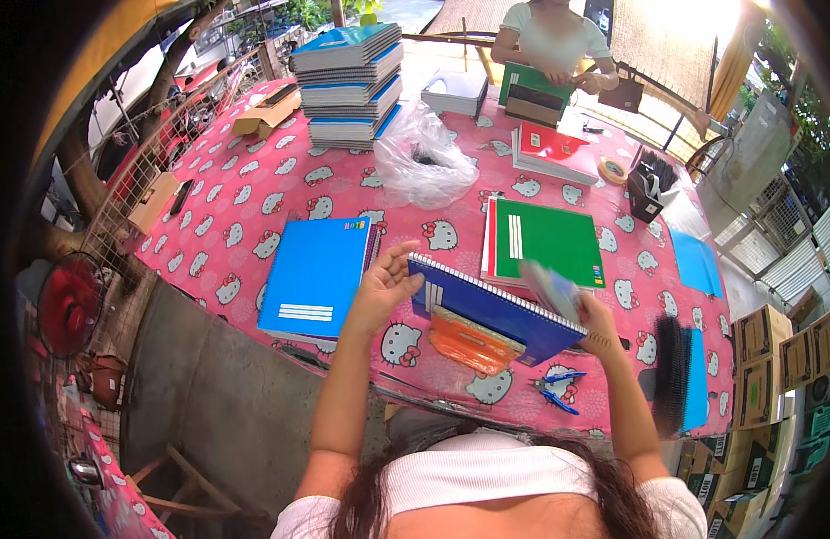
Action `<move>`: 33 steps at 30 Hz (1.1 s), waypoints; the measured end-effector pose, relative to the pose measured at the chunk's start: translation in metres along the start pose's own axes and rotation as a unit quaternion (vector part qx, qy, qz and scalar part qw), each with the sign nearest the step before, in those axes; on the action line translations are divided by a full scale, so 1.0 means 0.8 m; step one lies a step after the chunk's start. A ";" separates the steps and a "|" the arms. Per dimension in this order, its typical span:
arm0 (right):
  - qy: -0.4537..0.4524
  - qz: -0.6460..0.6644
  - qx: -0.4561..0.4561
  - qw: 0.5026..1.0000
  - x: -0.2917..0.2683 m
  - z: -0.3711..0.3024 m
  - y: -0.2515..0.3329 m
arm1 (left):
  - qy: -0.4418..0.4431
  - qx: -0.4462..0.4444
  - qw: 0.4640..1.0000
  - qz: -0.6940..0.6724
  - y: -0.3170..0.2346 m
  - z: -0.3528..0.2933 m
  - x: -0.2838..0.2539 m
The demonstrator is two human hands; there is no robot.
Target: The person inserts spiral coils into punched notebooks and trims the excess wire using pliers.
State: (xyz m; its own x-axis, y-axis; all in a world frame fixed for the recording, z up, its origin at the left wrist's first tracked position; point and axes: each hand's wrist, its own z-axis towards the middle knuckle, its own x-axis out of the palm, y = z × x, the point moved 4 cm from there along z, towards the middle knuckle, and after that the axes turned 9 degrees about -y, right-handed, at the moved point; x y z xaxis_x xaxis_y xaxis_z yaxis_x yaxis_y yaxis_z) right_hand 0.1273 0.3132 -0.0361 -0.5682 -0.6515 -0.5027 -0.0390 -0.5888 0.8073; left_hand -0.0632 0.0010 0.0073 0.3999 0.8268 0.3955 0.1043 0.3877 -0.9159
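Observation:
A dark blue spiral notebook (pixel 487 301) is held tilted over the near part of the table, its white-ringed edge uppermost. My left hand (pixel 392 278) grips its left end, thumb on the near face. At its right end my right hand (pixel 596 319) is closed, its fingers partly hidden. A pale, motion-blurred thing (pixel 551 289) rises beside that hand; I cannot make out what it is. An orange plastic-looking bundle (pixel 473 341) shows against the notebook's lower part; whether they touch is unclear. Blue-handled cutters (pixel 559 391) lie on the table nearby.
Blue notebooks (pixel 316 274) lie left, green ones (pixel 550 238) beyond my hands. A tall notebook stack (pixel 347 85) and plastic bag (pixel 424 157) stand farther back. Black binding coils (pixel 673 377) lie right on the pink tablecloth (pixel 244 193). Another person (pixel 554 45) handles a green notebook opposite.

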 end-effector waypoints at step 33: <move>0.116 -0.246 -0.226 0.935 0.077 -0.009 0.289 | -0.073 0.100 0.990 -0.066 0.061 -0.061 0.009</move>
State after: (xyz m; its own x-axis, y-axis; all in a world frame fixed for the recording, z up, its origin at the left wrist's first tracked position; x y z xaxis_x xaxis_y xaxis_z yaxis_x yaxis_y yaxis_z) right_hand 0.0892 0.1332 0.1174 -0.3777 -0.3037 -0.8747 0.1324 -0.9527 0.2736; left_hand -0.0107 0.0063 -0.0380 0.2569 0.8078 0.5304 -0.0403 0.5574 -0.8293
